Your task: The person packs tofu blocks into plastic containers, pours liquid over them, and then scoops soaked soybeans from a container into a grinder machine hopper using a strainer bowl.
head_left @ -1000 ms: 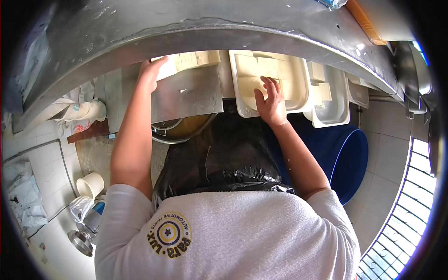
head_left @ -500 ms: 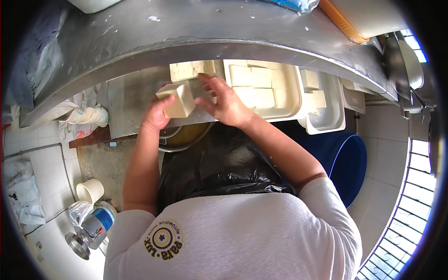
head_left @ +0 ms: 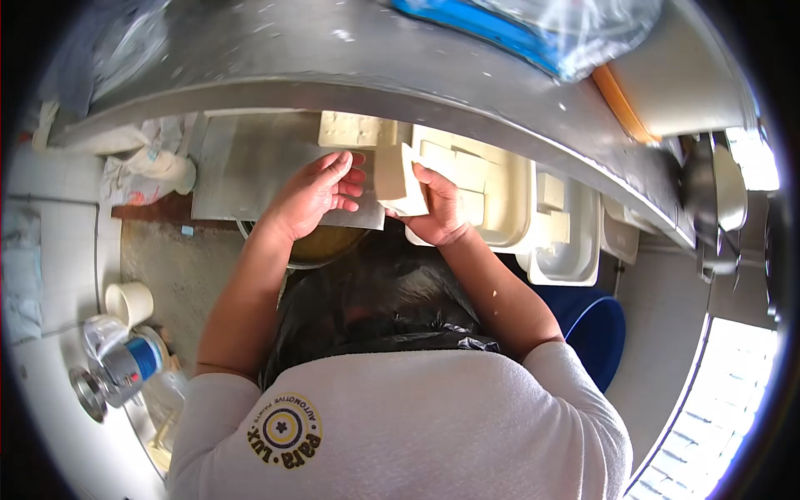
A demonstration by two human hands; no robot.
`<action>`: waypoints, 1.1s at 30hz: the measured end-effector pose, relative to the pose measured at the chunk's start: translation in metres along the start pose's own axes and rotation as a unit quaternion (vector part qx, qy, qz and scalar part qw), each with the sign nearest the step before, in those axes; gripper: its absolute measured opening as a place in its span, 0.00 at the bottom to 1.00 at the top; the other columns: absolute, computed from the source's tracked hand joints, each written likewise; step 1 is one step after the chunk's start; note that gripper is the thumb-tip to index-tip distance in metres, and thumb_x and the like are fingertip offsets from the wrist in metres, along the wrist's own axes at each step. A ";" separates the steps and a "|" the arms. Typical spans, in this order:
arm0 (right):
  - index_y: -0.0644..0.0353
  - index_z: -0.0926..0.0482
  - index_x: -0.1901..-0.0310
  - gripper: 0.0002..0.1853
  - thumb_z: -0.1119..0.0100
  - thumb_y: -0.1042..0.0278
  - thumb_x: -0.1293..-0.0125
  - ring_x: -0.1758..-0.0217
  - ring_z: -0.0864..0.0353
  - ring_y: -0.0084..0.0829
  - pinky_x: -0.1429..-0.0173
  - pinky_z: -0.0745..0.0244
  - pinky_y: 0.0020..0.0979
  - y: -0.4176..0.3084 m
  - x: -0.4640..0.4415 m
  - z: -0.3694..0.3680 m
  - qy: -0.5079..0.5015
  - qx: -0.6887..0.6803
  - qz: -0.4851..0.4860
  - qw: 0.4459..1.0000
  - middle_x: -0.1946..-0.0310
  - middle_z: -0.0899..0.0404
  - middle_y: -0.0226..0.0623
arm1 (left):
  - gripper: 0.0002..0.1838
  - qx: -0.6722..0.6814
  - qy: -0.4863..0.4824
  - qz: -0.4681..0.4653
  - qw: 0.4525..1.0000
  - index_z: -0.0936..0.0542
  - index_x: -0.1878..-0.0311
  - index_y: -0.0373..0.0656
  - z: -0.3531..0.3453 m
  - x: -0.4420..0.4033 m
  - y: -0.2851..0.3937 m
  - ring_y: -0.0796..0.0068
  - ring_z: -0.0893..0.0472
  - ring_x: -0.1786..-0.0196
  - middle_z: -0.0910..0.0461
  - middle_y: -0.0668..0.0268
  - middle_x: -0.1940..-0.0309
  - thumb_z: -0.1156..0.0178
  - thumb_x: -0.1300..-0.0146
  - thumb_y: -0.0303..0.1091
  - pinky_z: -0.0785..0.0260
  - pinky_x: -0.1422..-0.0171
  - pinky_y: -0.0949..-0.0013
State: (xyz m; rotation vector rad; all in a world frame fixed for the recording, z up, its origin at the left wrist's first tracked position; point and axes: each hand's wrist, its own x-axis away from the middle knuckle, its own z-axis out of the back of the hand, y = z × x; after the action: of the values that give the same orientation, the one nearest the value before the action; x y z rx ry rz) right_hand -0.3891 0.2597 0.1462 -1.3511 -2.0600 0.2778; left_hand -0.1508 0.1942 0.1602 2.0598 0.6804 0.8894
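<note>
My right hand (head_left: 442,208) grips a pale block of tofu (head_left: 397,179) from its right side, held tilted above the front edge of the metal worktop. Just left of the block is my left hand (head_left: 312,198), its fingers apart and nothing in it. Behind them on the worktop (head_left: 242,162) sit more pale blocks (head_left: 357,129), one with small pits in its top. Close by my right hand, a white tray (head_left: 525,221) contains several similar blocks in rows.
A second tray (head_left: 575,271) with a few blocks stands farther right. Over the work area runs a metal shelf (head_left: 275,50). A blue barrel (head_left: 596,337) is below right, and a round pan (head_left: 329,248) sits beneath the worktop edge. A white tub (head_left: 129,303) lies at left.
The tofu block has passed from my left hand to my right and moved right. My left hand has let go and opened. The view has shifted slightly.
</note>
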 end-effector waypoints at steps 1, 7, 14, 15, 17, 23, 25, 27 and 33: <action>0.51 0.22 0.36 0.24 0.37 0.51 0.29 0.44 0.16 0.36 0.48 0.21 0.43 0.000 -0.001 -0.002 0.019 -0.008 -0.007 1.000 0.43 0.16 0.33 | 0.27 0.011 0.012 -0.006 1.000 0.23 0.35 0.40 0.008 0.005 -0.005 0.74 0.20 0.53 0.20 0.64 0.50 0.44 0.20 0.56 0.23 0.47 0.67; 0.51 0.22 0.36 0.22 0.38 0.52 0.27 0.48 0.17 0.36 0.54 0.22 0.43 0.004 -0.054 -0.009 -0.002 0.080 -0.040 0.996 0.47 0.15 0.32 | 0.22 0.034 0.130 -0.022 0.991 0.21 0.37 0.44 0.061 0.053 -0.046 0.76 0.20 0.52 0.20 0.67 0.51 0.46 0.18 0.51 0.22 0.48 0.66; 0.53 0.20 0.37 0.17 0.44 0.56 0.21 0.46 0.17 0.37 0.52 0.24 0.43 -0.016 -0.223 -0.085 0.042 0.256 0.018 0.966 0.46 0.15 0.34 | 0.21 0.114 0.191 -0.012 0.975 0.22 0.33 0.45 0.109 0.107 -0.097 0.78 0.21 0.50 0.21 0.69 0.48 0.46 0.18 0.48 0.24 0.45 0.68; 0.53 0.19 0.38 0.17 0.43 0.57 0.21 0.45 0.17 0.37 0.51 0.25 0.43 -0.019 -0.251 -0.101 0.051 0.265 0.043 0.962 0.45 0.16 0.34 | 0.21 0.121 0.192 -0.014 0.974 0.22 0.33 0.45 0.114 0.115 -0.107 0.78 0.21 0.50 0.21 0.69 0.48 0.46 0.18 0.48 0.24 0.45 0.68; 0.55 0.21 0.39 0.16 0.37 0.63 0.25 0.44 0.16 0.44 0.53 0.22 0.49 -0.031 -0.317 -0.122 0.053 0.281 0.067 0.956 0.45 0.16 0.39 | 0.20 0.101 0.220 -0.040 0.970 0.23 0.33 0.44 0.129 0.132 -0.131 0.78 0.21 0.49 0.21 0.69 0.48 0.45 0.18 0.46 0.24 0.45 0.68; 0.59 0.26 0.40 0.21 0.30 0.71 0.32 0.47 0.16 0.49 0.58 0.18 0.56 -0.022 -0.466 -0.156 0.082 0.399 0.153 0.900 0.47 0.18 0.43 | 0.19 0.146 0.294 0.006 0.945 0.23 0.32 0.43 0.155 0.183 -0.183 0.76 0.21 0.48 0.20 0.68 0.45 0.44 0.19 0.41 0.24 0.44 0.68; 0.58 0.26 0.40 0.22 0.30 0.71 0.33 0.48 0.15 0.48 0.57 0.16 0.57 -0.019 -0.509 -0.148 0.108 0.437 0.133 0.883 0.47 0.18 0.43 | 0.20 0.164 0.312 0.015 0.936 0.23 0.32 0.43 0.159 0.197 -0.191 0.77 0.21 0.48 0.19 0.67 0.45 0.43 0.20 0.42 0.25 0.43 0.68; 0.62 0.25 0.42 0.21 0.30 0.71 0.33 0.47 0.15 0.46 0.52 0.15 0.58 -0.018 -0.536 -0.139 0.143 0.482 0.064 0.862 0.47 0.19 0.46 | 0.22 0.182 0.329 0.027 0.926 0.24 0.31 0.42 0.161 0.205 -0.194 0.77 0.21 0.47 0.19 0.67 0.45 0.42 0.20 0.42 0.26 0.43 0.69; 0.71 0.22 0.47 0.17 0.33 0.74 0.35 0.54 0.14 0.44 0.51 0.14 0.61 -0.027 -0.562 -0.126 0.137 0.567 -0.015 0.812 0.47 0.19 0.50 | 0.22 0.195 0.348 0.037 0.916 0.25 0.31 0.41 0.163 0.202 -0.176 0.77 0.21 0.47 0.19 0.68 0.45 0.43 0.20 0.41 0.26 0.42 0.68</action>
State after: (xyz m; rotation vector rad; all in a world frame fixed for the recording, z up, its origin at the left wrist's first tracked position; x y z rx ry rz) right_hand -0.1867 -0.2681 0.0303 -0.5351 -1.2207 1.0300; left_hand 0.0702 0.3626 0.0149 2.0975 1.2420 1.6757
